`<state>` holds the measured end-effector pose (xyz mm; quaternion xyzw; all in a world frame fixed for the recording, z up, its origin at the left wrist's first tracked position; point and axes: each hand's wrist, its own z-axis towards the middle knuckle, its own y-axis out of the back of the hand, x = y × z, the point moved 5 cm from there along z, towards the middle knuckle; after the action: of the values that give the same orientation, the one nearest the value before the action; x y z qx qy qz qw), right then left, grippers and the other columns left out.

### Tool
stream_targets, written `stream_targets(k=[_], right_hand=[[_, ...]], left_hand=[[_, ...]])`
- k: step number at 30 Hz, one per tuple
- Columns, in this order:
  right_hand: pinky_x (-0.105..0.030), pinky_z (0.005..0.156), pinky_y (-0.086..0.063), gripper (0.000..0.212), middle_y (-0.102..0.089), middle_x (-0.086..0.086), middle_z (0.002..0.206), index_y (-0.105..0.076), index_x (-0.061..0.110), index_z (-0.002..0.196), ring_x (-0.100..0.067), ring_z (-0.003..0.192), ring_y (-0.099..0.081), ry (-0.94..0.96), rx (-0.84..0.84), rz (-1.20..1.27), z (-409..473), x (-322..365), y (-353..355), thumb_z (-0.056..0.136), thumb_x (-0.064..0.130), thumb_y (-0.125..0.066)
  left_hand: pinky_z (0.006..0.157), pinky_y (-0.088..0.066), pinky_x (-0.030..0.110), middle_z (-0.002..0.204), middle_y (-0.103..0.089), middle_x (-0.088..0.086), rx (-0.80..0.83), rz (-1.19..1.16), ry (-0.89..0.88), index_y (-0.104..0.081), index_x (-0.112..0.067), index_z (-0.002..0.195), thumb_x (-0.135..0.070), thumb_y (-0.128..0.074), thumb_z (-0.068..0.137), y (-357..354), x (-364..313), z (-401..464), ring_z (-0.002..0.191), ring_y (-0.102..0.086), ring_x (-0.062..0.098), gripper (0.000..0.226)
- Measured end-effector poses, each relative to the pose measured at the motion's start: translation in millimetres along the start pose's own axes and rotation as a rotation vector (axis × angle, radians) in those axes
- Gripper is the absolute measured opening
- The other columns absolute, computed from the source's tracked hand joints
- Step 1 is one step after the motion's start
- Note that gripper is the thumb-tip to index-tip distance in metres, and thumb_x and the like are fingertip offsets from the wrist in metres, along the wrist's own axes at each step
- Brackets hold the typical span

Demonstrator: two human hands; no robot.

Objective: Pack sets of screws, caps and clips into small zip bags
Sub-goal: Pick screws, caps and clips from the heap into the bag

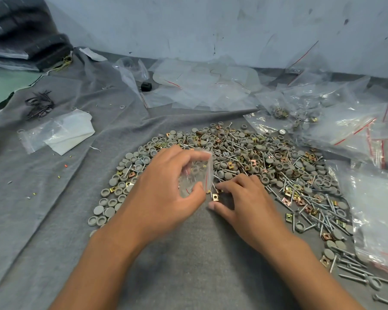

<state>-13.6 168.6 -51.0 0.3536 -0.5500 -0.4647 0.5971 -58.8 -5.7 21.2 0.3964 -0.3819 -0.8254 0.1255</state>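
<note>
Holding a small zip bag (pixel 195 175) above the near edge of the heap of hardware (pixel 233 162), the left hand (pixel 166 186) has its grip pinched on the bag, thumb under it and fingers curled over its top. That bag is clear with a red seal line, and what it contains is too blurred to tell. The right hand (pixel 244 204) lies just beside the bag at the heap's near edge, its grip loosely spread, fingertips (pixel 220 187) down among the pieces and touching a brass clip (pixel 215 196); I cannot tell whether it has picked anything up.

The heap is a mix of round grey caps (pixel 109 212), silver screws (pixel 323 211) and square brass clips, spread on a grey cloth (pixel 188 265) that covers the bench. Right of the heap lie filled zip bags (pixel 354 130) with red seals, and more clear bags (pixel 376 211) sit at its near right. Behind the heap is a loose spread of empty bags (pixel 202 86) against the wall, with a small black block (pixel 146 86) beside them. Left of the heap lie a flat bag with white paper (pixel 61 130) and, farther off, a bundle of dark wires (pixel 39 104).
</note>
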Motion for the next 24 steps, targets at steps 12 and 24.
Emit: stream_targets(k=[12,24], right_hand=[[-0.040,0.071,-0.051,0.013,-0.059,0.009,0.097,-0.060,0.031,0.110,-0.017,0.089,-0.057,0.108,-0.024,0.014,-8.2,8.0,8.9,0.101,0.028,-0.051],[-0.022,0.077,-0.046,0.017,-0.056,0.014,0.097,-0.065,0.027,0.102,-0.003,0.087,-0.054,0.060,-0.069,0.185,-4.0,1.1,6.5,0.105,0.029,-0.048]], left_hand=[[0.080,-0.033,0.009,0.090,-0.045,-0.025,0.002,0.004,0.017,-0.058,-0.041,0.127,-0.041,-0.055,0.083,2.0,2.8,-0.5,0.095,-0.050,0.002,0.044],[0.079,-0.033,0.009,0.090,-0.046,-0.024,0.009,0.000,0.029,-0.057,-0.042,0.127,-0.041,-0.053,0.083,3.3,2.3,-0.1,0.096,-0.050,0.004,0.044]])
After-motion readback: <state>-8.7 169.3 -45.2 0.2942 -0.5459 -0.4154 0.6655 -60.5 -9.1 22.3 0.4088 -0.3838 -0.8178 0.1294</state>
